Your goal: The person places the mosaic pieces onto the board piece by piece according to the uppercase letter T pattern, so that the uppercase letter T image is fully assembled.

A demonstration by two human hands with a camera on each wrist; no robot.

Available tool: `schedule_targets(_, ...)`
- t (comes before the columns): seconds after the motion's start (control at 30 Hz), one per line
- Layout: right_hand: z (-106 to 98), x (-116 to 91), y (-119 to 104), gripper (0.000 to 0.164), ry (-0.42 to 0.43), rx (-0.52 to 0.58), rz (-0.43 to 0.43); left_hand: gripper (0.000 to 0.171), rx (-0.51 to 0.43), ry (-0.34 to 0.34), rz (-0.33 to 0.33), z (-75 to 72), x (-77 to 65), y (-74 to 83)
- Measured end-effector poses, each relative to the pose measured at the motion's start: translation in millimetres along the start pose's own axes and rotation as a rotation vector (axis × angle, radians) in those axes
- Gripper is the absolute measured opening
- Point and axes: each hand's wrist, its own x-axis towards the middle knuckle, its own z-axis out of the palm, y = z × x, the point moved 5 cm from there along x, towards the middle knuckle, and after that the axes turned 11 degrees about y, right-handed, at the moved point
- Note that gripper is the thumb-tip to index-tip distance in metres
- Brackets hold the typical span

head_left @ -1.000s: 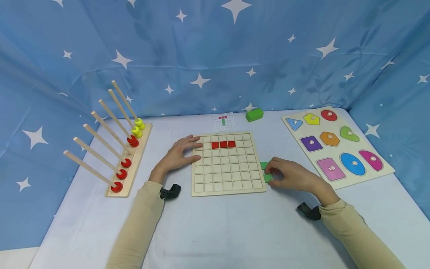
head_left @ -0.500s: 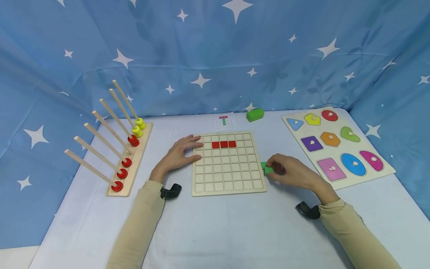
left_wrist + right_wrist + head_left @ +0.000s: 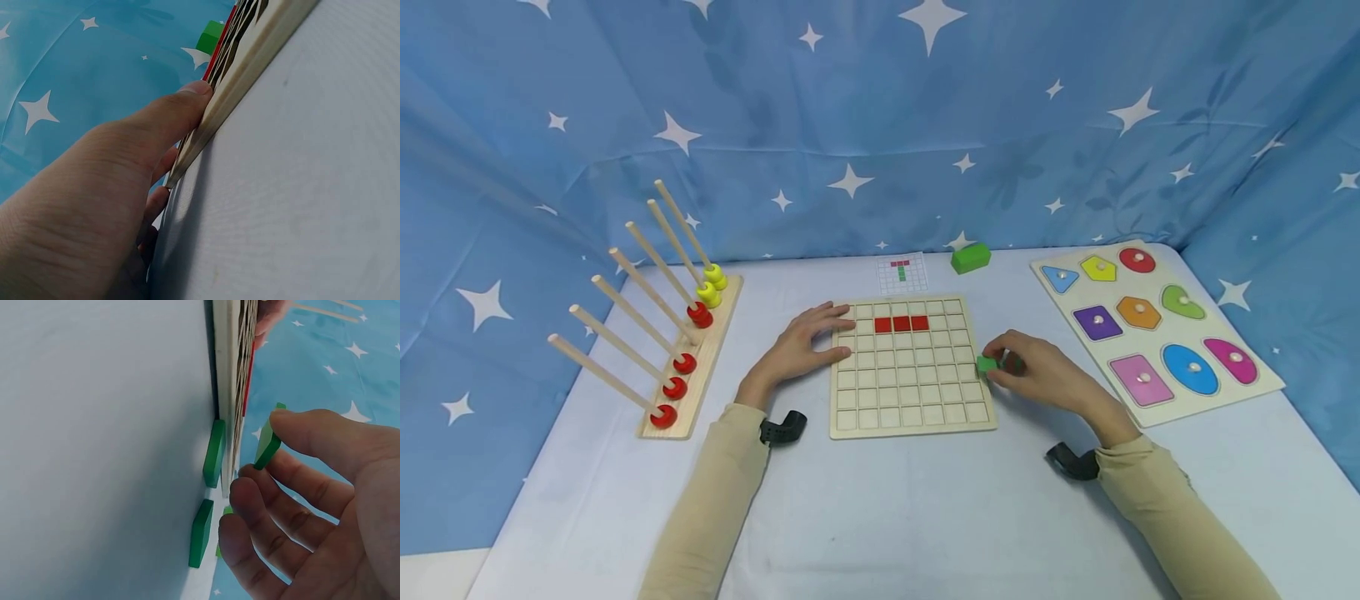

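Note:
A wooden grid board (image 3: pixel 895 400) lies flat on the table, with three red square tiles (image 3: pixel 902 323) side by side in its second row from the back. My left hand (image 3: pixel 797 346) rests its fingers and thumb on the board's left edge. Over the right edge, my right hand (image 3: pixel 1037 371) pinches a green square tile (image 3: pixel 269 442) between thumb and fingers. In the right wrist view that tile is held up, apart from the board. Two more green tiles (image 3: pixel 214 455) lie on the table along the board's right side, mostly hidden by the hand in the head view.
Behind the board are a small pattern card (image 3: pixel 887 285) and a green block (image 3: pixel 971 257). On the left stands a peg rack (image 3: pixel 700 367) with red and yellow rings. A knobbed shape puzzle (image 3: pixel 1108 350) lies at right. A blue star-patterned curtain (image 3: pixel 737 125) hangs behind.
The right hand has taken up a green tile from beside the board and moved it slightly left, to the board's right edge. The left hand has stayed in place.

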Motion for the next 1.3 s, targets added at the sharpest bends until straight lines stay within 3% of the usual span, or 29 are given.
schedule_targets(0.53,6,20,-24,0.025,0.025,0.008,-0.037,0.047,-0.013,-0.01,-0.019,0.4,-1.3,0.6)
schedule_targets(1.3,22,40,-37,0.027,0.052,0.034,-0.026,0.048,-0.019,-0.012,-0.002,-1.1,0.0,3.5)
